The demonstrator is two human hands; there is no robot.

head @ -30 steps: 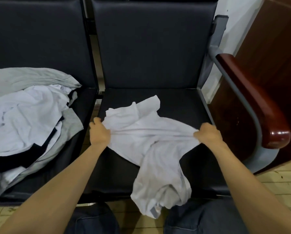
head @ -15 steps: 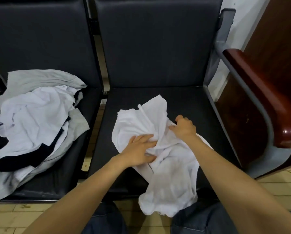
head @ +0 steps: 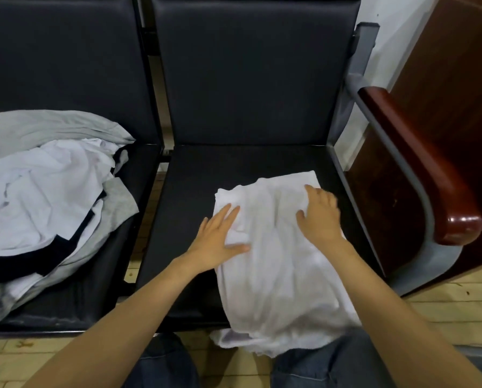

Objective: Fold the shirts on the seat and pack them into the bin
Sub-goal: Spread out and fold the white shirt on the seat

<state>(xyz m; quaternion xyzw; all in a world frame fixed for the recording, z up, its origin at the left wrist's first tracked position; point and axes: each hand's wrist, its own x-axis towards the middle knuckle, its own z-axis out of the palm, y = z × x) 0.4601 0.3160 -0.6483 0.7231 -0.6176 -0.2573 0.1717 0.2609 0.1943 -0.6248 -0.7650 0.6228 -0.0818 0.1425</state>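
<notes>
Pressing white shirt onto seat: left hand, right hand.

Nothing legible found: no text, label, brand, number or sign can be read on the shirt, the pile, the seats or the armrest.
</notes>
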